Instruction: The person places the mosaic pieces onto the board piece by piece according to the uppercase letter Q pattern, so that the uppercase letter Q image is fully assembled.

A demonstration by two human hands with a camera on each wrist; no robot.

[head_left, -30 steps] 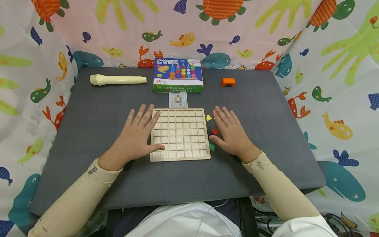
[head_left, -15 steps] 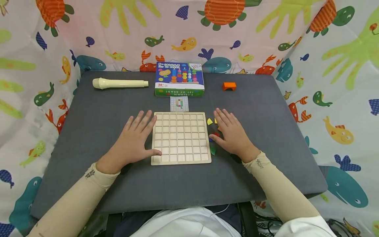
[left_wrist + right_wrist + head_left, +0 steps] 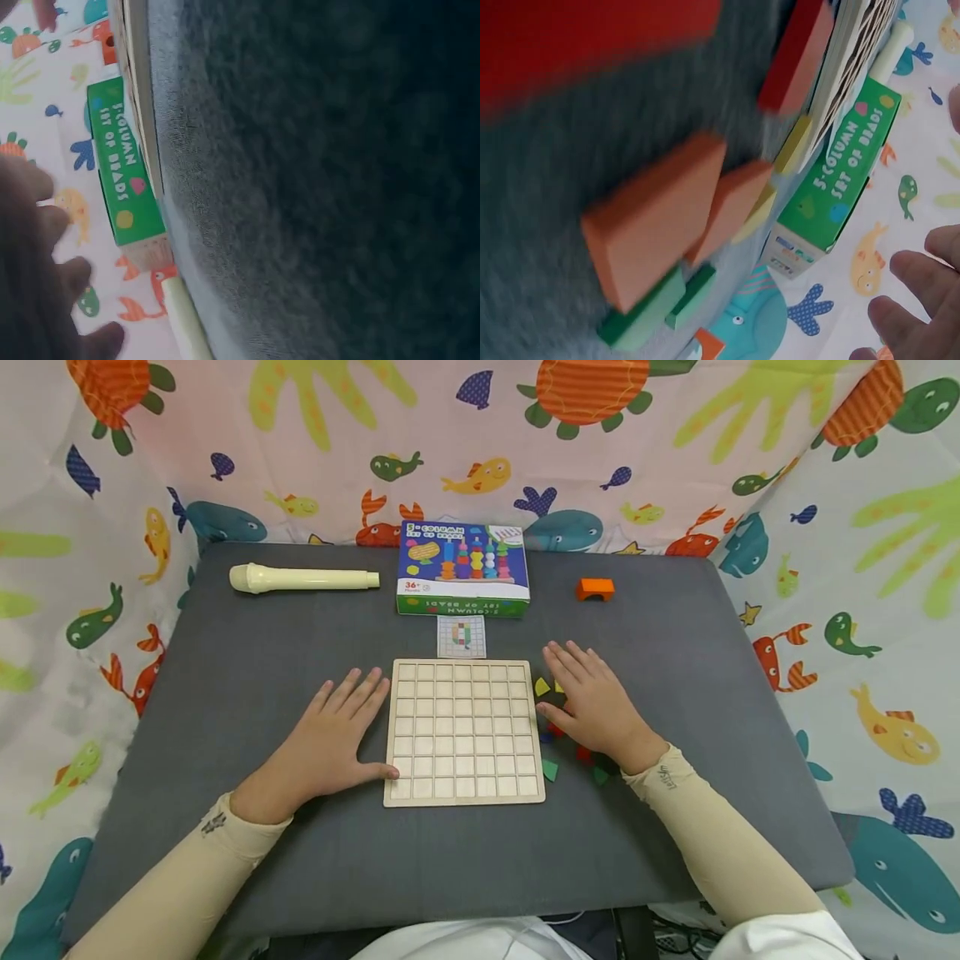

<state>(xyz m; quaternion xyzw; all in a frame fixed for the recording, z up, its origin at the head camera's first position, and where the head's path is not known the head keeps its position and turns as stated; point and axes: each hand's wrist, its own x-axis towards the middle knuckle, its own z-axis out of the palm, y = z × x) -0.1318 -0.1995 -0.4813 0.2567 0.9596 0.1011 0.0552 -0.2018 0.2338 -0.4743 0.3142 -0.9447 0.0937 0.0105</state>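
The person's left hand (image 3: 326, 743) and right hand (image 3: 598, 710) are well apart, one on either side of a pale, roughly square wooden board with a gridded face (image 3: 465, 802). The board lies flat on a dark grey cloth-covered table (image 3: 337, 877). Both hands have their fingers stretched out, and neither grips anything.

Small, flat coloured pieces lie in a loose scatter just beside the board's right edge. The scatter's longer axis runs roughly along that edge, from a yellow wedge-shaped piece (image 3: 542, 687) at the far end to a green angular piece (image 3: 550, 770) nearer the person; a small red flat piece (image 3: 582, 755) shows by the heel of the right hand.

The right hand is clearly the nearer one: in the head view it overlaps the scatter and hides part of it, while the left hand has the board's whole width between itself and the pieces. The right wrist view shows a thick orange slab (image 3: 656, 225) among them, the right fingers appearing beyond; whether that hand touches any piece cannot be told.

The left thumb overlaps the board's left rim, though contact is unclear.
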